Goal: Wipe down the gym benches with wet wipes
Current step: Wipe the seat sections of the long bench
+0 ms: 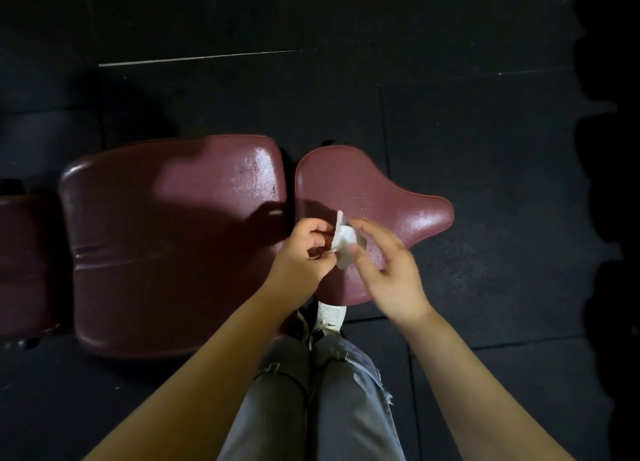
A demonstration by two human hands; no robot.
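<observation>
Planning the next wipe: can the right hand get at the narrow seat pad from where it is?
Probably yes: the right hand hovers directly above the narrow seat pad, with only the white wipe between the hands.

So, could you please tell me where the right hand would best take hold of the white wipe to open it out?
Probably the wipe's free right-hand edge, approached from the right. The left hand already pinches its left side and it sits bunched above the narrow bench pad, so the right hand, open beside it, could likely pinch that loose edge and pull away rightward.
</observation>
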